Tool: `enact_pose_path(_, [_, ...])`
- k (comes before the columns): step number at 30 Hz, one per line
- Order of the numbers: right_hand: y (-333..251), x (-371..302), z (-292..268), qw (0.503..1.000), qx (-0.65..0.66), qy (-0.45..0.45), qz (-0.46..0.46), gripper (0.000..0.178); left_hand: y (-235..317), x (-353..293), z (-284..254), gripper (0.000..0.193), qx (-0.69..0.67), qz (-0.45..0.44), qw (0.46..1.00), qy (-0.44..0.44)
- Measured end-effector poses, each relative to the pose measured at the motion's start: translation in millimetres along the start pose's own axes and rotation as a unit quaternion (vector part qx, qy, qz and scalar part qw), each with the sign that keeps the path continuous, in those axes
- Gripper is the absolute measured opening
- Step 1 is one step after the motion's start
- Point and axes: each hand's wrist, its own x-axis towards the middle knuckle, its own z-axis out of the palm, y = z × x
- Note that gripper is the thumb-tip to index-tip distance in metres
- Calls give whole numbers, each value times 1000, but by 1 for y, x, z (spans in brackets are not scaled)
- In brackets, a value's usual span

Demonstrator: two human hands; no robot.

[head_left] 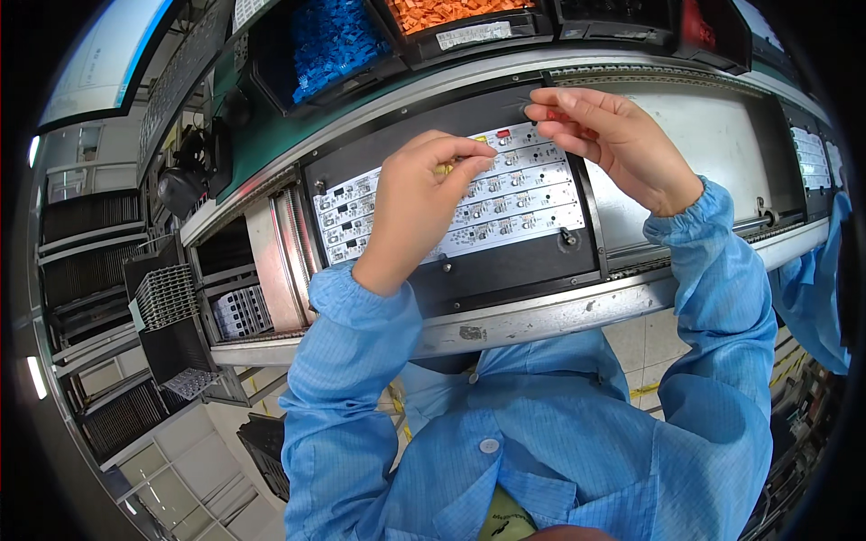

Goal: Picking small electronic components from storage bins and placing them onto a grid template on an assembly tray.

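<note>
1. On the black rectangular carrier plate (532, 261) lies the white printed circuit panel (505, 203), a flat, matte sheet set with rows of small components; it sits directly under both hands.
2. Over the panel's middle, the left hand (419, 203) pinches a small yellow component (444, 169) between thumb and fingertips, pressed close to the board.
3. At the panel's upper right corner, the right hand (613, 135) grips a small red component (555, 114) in its fingertips; its exact shape is too small to tell, though it looks like hard plastic.
4. A slip seems possible: both parts are tiny and smooth, held only by fingertips, so one could drop among the rows or seat crooked if pushed at a tilt.
5. Beyond, the grey metal conveyor rail (541, 320) curves along the plate's near edge.
6. Farther up, black bins hold blue plastic parts (329, 41) and orange plastic parts (451, 11), loose and glossy.
</note>
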Motion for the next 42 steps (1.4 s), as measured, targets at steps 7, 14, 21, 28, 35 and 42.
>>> enact_pose_path(7, [4, -3, 3, 998, -1, -41, -38, 38, 7, 1, -3, 23, -242, -123, 962, -30])
enact_pose_path(14, [1, -4, 1, 998, -49, -27, -13, 36, 3, 2, -1, 21, -206, -140, 968, -25])
enact_pose_path(21, [5, -3, 5, 997, -66, 2, -48, 35, 7, 4, 11, 12, 47, 15, 998, 49])
enact_pose_path(28, [9, 1, -2, 994, -79, 19, -73, 33, 9, 3, 20, 9, 168, 89, 978, 86])
enact_pose_path(35, [9, -2, 2, 992, -90, 23, -86, 30, 9, 2, 22, 8, 175, 93, 976, 93])
enact_pose_path(42, [17, 6, 6, 949, -256, 23, -181, 24, 5, 2, 13, 13, 208, 133, 967, 55])
